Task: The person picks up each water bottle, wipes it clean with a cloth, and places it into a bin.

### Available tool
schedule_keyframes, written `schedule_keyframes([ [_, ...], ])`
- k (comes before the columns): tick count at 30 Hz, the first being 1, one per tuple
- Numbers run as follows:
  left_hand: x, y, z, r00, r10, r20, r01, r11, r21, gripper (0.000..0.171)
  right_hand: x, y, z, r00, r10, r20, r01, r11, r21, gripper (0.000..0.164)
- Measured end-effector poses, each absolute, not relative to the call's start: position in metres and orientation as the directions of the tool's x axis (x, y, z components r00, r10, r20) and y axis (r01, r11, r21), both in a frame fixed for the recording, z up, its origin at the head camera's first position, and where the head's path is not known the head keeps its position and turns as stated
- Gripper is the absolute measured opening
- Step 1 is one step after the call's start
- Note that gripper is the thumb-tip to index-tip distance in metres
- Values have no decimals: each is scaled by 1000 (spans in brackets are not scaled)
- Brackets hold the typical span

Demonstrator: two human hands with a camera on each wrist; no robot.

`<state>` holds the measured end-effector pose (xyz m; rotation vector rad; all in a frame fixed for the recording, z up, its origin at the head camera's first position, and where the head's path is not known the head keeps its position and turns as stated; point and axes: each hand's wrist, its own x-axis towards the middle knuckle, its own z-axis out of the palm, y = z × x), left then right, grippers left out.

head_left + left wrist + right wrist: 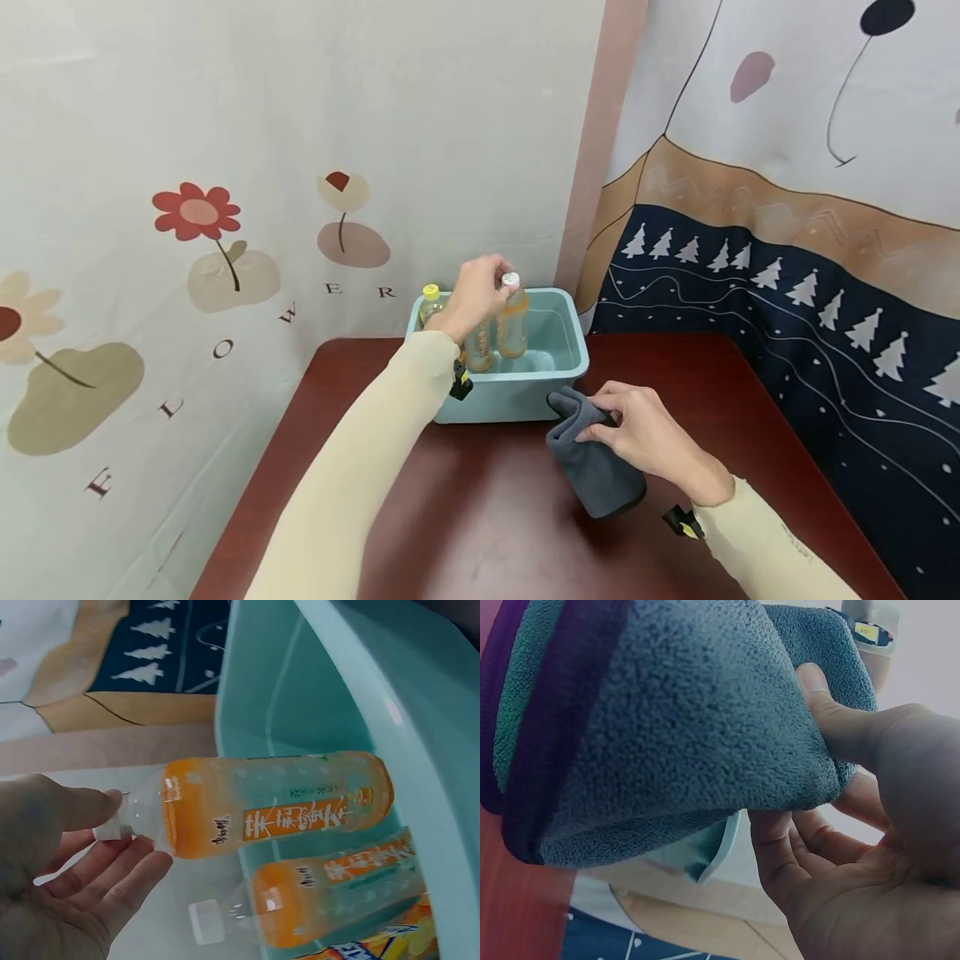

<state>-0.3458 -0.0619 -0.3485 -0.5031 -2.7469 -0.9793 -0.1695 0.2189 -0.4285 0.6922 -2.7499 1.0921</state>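
In the head view, my left hand (474,293) reaches over a light blue plastic bin (510,400) and pinches the white cap of a clear drink bottle (513,329). The left wrist view shows that bottle's orange label; thumb and fingers of the left hand (82,862) hold its cap. A second bottle (337,892) with a similar label and white cap lies beside it in that view. My right hand (645,429) grips a folded dark grey cloth (600,467) in front of the bin. Close up, the cloth (682,712) looks fuzzy with a dark edging.
A yellow-capped bottle (431,302) stands at the bin's left end. An orange and blue package (390,937) shows beside the bottles in the left wrist view. The bin is on a dark red table (450,517), against printed wall cloths (465,125).
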Motion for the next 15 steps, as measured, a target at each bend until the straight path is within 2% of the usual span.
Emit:
schedule_keyframes([
  [6, -350, -61, -363, -943, 264, 204, 333, 761, 557, 26, -171, 231, -433, -907, -350, 235, -417, 659, -626, 30],
  [15, -348, -59, -370, -946, 302, 120, 321, 807, 495, 43, -177, 255, -438, -926, -299, 232, -378, 698, -608, 30],
])
